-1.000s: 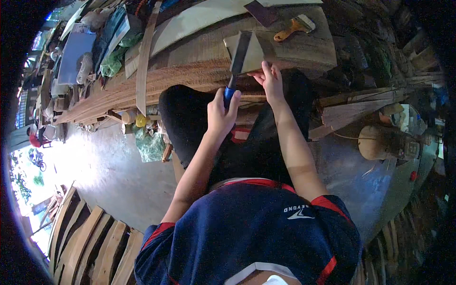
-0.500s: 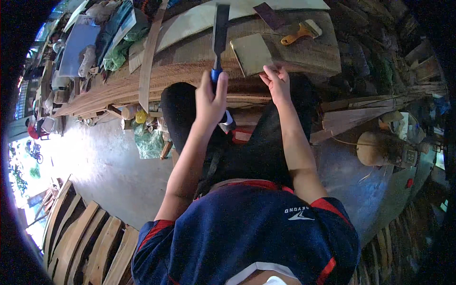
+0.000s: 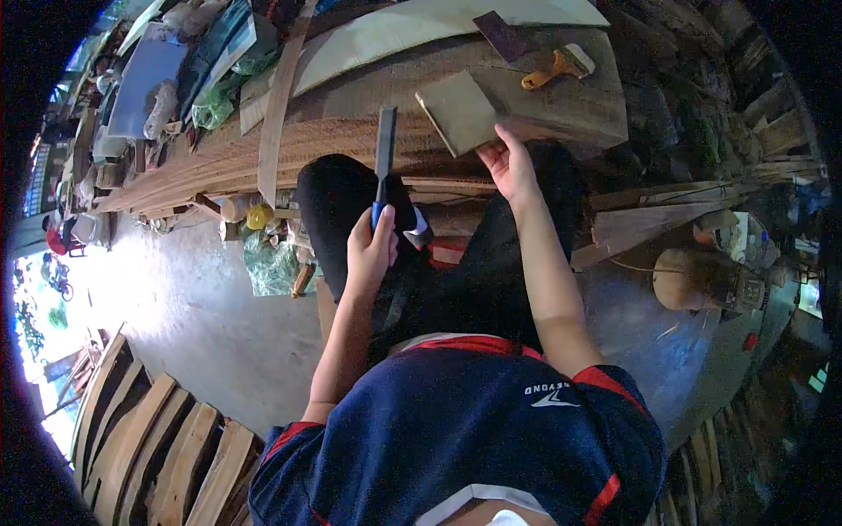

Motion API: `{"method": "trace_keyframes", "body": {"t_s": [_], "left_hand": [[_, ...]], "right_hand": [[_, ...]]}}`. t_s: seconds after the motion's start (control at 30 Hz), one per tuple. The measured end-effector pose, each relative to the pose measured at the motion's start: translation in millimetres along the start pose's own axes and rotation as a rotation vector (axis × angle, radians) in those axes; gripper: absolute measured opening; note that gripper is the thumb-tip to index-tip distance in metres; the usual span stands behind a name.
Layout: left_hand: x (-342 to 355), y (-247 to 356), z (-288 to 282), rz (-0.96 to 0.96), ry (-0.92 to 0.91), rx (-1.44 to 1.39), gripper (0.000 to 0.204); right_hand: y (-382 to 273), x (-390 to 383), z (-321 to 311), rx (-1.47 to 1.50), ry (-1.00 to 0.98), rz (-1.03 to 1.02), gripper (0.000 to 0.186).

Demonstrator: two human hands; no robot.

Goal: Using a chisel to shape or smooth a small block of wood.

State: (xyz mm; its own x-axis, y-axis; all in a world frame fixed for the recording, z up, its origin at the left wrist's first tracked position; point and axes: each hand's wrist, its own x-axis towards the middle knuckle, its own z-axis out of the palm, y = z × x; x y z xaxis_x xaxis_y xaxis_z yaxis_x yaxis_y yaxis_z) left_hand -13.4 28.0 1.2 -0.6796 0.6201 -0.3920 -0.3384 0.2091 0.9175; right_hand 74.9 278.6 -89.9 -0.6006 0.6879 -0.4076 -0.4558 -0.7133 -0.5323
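Blue shows on the handle of a chisel [image 3: 384, 156] held by the left hand [image 3: 372, 249], whose fingers are wrapped around the grip with the thumb along it. The flat metal blade points away from the body, its tip near the edge of the wooden surface [image 3: 579, 110] and apart from a pale square block [image 3: 460, 114]. That block sits at the near edge of the surface, turned at an angle, with one narrow side facing the chisel. The right hand [image 3: 511, 167] is at the block's near right corner, fingers partly curled; some of them are hidden, so I cannot tell whether they close on the block or only touch it.

Beyond the block, a dark brown rectangular sheet [image 3: 501, 35] lies on the surface, and to its right rests a brush [image 3: 560, 67] with a wooden handle and pale bristles. A long, pale curved board [image 3: 368, 44] runs along the far side. Left of the chisel, a narrow wooden strip [image 3: 285, 105] lies across the surface and juts past its near edge. Farther left is a green plastic bag [image 3: 212, 107] among other clutter.

Dark trousers [image 3: 331, 203] cover the person's bent legs, below both hands. Rough-edged planks [image 3: 180, 460] stand in a row at lower left, beside the grey floor [image 3: 197, 329].
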Motion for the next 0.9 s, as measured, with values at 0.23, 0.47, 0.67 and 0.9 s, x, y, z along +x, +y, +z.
{"method": "trace_keyframes", "body": {"t_s": [0.23,0.47,0.67,0.9], "left_hand": [[-16,-14,-14,-0.109,0.016,0.043,0.030],[-29,-5,-6,-0.150,-0.042,0.052,0.029],[-7,4,-4,0.348,0.033,0.423,0.026],[38,36,28,0.648,0.139,0.660,0.034]], "right_hand": [[7,-26,33,-0.278,-0.137,-0.062,0.029],[-10,-44,47,-0.726,-0.139,-0.731,0.025],[-27,-28,66,-1.281,-0.027,-1.189,0.019],[-12,-11,58,-1.360,-0.005,-1.098,0.030]]}}
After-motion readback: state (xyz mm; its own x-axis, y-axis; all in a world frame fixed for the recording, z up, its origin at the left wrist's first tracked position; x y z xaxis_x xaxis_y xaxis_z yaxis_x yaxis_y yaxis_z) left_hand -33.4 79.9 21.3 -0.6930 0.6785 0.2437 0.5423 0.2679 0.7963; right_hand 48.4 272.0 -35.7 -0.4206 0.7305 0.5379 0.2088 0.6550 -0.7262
